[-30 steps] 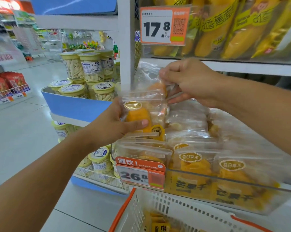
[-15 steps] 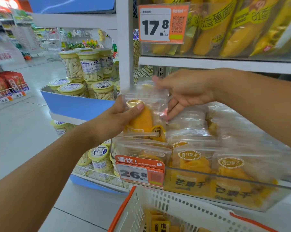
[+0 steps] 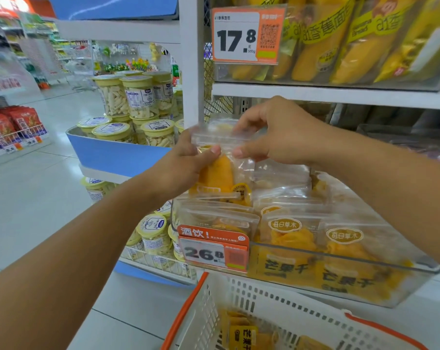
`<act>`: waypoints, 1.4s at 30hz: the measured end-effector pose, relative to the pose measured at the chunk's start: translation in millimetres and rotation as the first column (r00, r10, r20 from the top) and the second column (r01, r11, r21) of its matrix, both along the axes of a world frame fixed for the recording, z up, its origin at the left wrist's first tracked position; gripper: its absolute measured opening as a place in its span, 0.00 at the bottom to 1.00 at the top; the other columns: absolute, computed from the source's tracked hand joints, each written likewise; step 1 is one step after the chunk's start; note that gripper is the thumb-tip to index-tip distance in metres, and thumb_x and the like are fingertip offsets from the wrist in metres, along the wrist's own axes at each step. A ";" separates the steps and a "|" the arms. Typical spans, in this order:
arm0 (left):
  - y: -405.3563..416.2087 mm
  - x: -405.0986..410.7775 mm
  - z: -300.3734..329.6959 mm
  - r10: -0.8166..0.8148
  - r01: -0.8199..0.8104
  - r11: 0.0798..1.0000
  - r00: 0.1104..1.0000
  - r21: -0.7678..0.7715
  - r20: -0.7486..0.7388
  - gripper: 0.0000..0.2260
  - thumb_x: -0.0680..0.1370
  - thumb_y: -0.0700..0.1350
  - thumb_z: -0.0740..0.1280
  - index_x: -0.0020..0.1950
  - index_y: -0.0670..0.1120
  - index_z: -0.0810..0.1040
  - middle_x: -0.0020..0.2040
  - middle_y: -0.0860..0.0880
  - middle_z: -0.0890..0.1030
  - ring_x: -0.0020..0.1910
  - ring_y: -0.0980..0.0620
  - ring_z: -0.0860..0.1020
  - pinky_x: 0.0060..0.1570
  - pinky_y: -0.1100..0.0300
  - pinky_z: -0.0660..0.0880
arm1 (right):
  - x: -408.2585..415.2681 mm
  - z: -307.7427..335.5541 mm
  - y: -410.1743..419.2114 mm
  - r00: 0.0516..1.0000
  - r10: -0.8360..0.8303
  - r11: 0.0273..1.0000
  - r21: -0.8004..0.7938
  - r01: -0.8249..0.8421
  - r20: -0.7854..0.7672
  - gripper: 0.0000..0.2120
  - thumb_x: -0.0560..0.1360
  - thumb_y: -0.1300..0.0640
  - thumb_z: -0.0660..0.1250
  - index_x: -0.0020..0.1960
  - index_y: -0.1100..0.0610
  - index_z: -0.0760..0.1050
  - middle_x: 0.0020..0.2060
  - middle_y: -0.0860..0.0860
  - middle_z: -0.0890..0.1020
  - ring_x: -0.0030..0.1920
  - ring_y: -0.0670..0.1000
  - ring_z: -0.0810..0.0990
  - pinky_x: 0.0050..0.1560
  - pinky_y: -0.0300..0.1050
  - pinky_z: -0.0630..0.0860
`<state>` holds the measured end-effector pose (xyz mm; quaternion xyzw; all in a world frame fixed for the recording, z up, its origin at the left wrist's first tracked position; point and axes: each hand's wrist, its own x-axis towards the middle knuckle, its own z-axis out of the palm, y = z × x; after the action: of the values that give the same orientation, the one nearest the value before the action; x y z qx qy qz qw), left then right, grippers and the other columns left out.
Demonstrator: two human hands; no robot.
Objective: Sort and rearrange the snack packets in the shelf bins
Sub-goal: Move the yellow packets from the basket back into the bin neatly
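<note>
Both hands pinch one clear mango packet [image 3: 221, 170] upright above the shelf bin's [image 3: 340, 281] back-left corner, left hand [image 3: 183, 168] and right hand [image 3: 272, 132] steadying it, I judge, for slotting in.

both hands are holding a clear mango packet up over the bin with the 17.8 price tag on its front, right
Not quite. The head view shows the left hand and right hand holding the mango packet over the clear bin whose front tag reads 26.8. The 17.8 tag is on the shelf above.
</note>
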<state>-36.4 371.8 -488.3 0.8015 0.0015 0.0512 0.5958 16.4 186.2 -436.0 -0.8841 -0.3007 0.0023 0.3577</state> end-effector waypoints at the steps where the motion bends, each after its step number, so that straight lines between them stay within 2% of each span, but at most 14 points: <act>1: 2.1 0.0 1.0 0.005 -0.005 1.000 1.000 -0.009 -0.019 0.21 0.81 0.47 0.65 0.74 0.53 0.64 0.60 0.48 0.81 0.53 0.55 0.83 0.42 0.64 0.80 | -0.3 -2.3 0.3 1.000 -0.022 1.000 -0.002 0.022 0.019 0.19 0.69 0.56 0.80 0.57 0.54 0.81 0.51 0.53 0.82 0.41 0.51 0.86 0.47 0.50 0.85; 5: 12.2 -4.3 2.5 0.044 -0.046 0.998 0.998 -0.040 -0.034 0.39 0.68 0.50 0.78 0.75 0.49 0.65 0.67 0.46 0.78 0.62 0.50 0.79 0.62 0.52 0.76 | -4.9 -3.5 -1.1 0.987 -0.103 0.994 -0.009 0.105 0.125 0.31 0.65 0.46 0.81 0.65 0.51 0.76 0.55 0.49 0.80 0.53 0.49 0.81 0.56 0.46 0.79; 8: 12.5 -16.8 6.9 0.183 -0.180 0.982 0.982 -0.060 0.040 0.43 0.63 0.50 0.73 0.77 0.50 0.64 0.68 0.52 0.76 0.66 0.53 0.74 0.71 0.51 0.67 | -22.0 -0.4 -11.5 0.961 -0.161 0.986 0.074 0.148 0.225 0.35 0.65 0.43 0.81 0.67 0.50 0.74 0.58 0.47 0.78 0.54 0.48 0.79 0.58 0.47 0.77; 11: 4.1 -41.0 5.1 0.320 -0.330 0.944 0.909 -0.007 0.265 0.34 0.65 0.49 0.71 0.71 0.50 0.70 0.64 0.54 0.77 0.64 0.56 0.75 0.65 0.56 0.71 | -64.2 -11.9 -25.4 0.905 -0.192 0.958 0.271 0.090 0.380 0.22 0.70 0.45 0.78 0.60 0.49 0.79 0.54 0.44 0.80 0.51 0.45 0.80 0.50 0.47 0.81; 13: -3.6 -65.9 5.0 0.352 -0.470 0.882 0.701 0.030 0.620 0.17 0.70 0.46 0.70 0.58 0.51 0.73 0.52 0.55 0.78 0.53 0.56 0.78 0.55 0.53 0.76 | -103.1 -31.0 -37.0 0.808 -0.231 0.890 0.453 -0.050 0.542 0.09 0.76 0.50 0.73 0.51 0.55 0.81 0.46 0.47 0.81 0.45 0.47 0.80 0.38 0.45 0.79; 16: -33.7 -108.1 -22.5 0.055 -0.384 0.909 0.496 0.162 0.866 0.07 0.77 0.40 0.66 0.45 0.49 0.70 0.38 0.53 0.71 0.36 0.52 0.71 0.39 0.55 0.70 | -145.1 -90.1 -45.8 0.716 -0.349 0.768 0.622 -0.151 0.604 0.15 0.81 0.60 0.63 0.37 0.64 0.77 0.30 0.54 0.76 0.30 0.53 0.73 0.31 0.42 0.67; 18: -62.1 -129.6 -65.3 -0.223 -0.249 0.860 0.603 0.446 0.766 0.08 0.77 0.42 0.67 0.38 0.44 0.73 0.32 0.52 0.72 0.31 0.54 0.68 0.34 0.61 0.67 | -149.0 -154.6 -43.8 0.784 -0.373 0.749 0.659 -0.061 0.497 0.19 0.81 0.60 0.61 0.33 0.66 0.74 0.26 0.56 0.72 0.28 0.54 0.69 0.31 0.44 0.64; 20: -81.6 -136.3 -125.2 -0.508 0.053 0.587 0.801 0.808 0.317 0.07 0.78 0.47 0.66 0.42 0.45 0.77 0.36 0.52 0.77 0.33 0.56 0.74 0.33 0.61 0.70 | -147.7 -232.3 -44.4 0.918 -0.289 0.830 0.549 0.098 0.272 0.19 0.82 0.57 0.61 0.34 0.63 0.72 0.28 0.53 0.71 0.29 0.53 0.68 0.31 0.47 0.64; 22: -86.1 -125.4 -186.6 -0.370 0.445 0.207 0.860 0.871 -0.351 0.11 0.80 0.53 0.64 0.57 0.49 0.78 0.53 0.50 0.81 0.50 0.50 0.80 0.46 0.54 0.77 | -142.6 -313.9 -62.8 0.977 -0.205 0.965 0.158 0.211 -0.050 0.15 0.82 0.52 0.62 0.40 0.58 0.74 0.34 0.53 0.76 0.34 0.54 0.74 0.35 0.46 0.67; 24: -82.6 -116.9 -239.4 -0.065 0.652 0.234 0.751 0.721 -0.657 0.21 0.80 0.55 0.65 0.70 0.48 0.72 0.67 0.46 0.75 0.64 0.45 0.75 0.60 0.51 0.74 | -151.4 -377.1 -89.6 0.851 -0.311 0.930 -0.319 0.181 -0.424 0.10 0.79 0.52 0.66 0.57 0.56 0.77 0.51 0.54 0.81 0.50 0.56 0.80 0.46 0.45 0.71; 29: -89.3 -105.0 -345.2 0.128 0.389 0.716 0.743 0.580 -0.657 0.35 0.77 0.54 0.70 0.78 0.44 0.58 0.76 0.43 0.63 0.69 0.41 0.71 0.63 0.49 0.73 | -168.0 -448.1 -104.5 0.420 -0.510 0.858 -0.407 0.314 -0.751 0.36 0.68 0.51 0.80 0.71 0.59 0.68 0.63 0.56 0.76 0.56 0.57 0.78 0.49 0.51 0.78; 32: -91.7 -79.2 -369.8 0.083 0.345 0.603 0.870 0.719 -0.486 0.33 0.78 0.52 0.69 0.78 0.47 0.57 0.77 0.47 0.59 0.74 0.41 0.63 0.67 0.45 0.70 | -158.7 -477.5 -93.1 0.384 -0.546 0.822 -0.387 0.418 -0.745 0.48 0.56 0.39 0.78 0.71 0.56 0.67 0.64 0.56 0.75 0.57 0.58 0.78 0.57 0.56 0.79; 36: -99.1 -45.5 -384.5 -0.041 0.417 0.425 0.896 0.804 -0.443 0.36 0.77 0.53 0.70 0.79 0.46 0.56 0.79 0.47 0.56 0.78 0.44 0.55 0.73 0.46 0.64 | -148.3 -501.2 -74.8 0.496 -0.679 0.729 -0.571 0.376 -0.540 0.55 0.63 0.35 0.77 0.78 0.56 0.54 0.76 0.58 0.62 0.74 0.62 0.63 0.69 0.60 0.70; 42: -115.8 -41.9 -415.0 0.078 0.389 0.303 0.900 0.870 -0.429 0.27 0.76 0.58 0.70 0.68 0.46 0.68 0.63 0.47 0.74 0.64 0.42 0.73 0.62 0.45 0.68 | -150.7 -519.8 -54.7 0.502 -0.737 0.660 -0.641 0.392 -0.452 0.58 0.65 0.43 0.81 0.80 0.59 0.48 0.75 0.60 0.60 0.74 0.63 0.64 0.69 0.58 0.69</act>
<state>-78.2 256.1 -903.3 0.9838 0.0112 -0.1791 0.0040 -134.3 131.5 -955.8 -0.9225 0.1801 0.2759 0.2009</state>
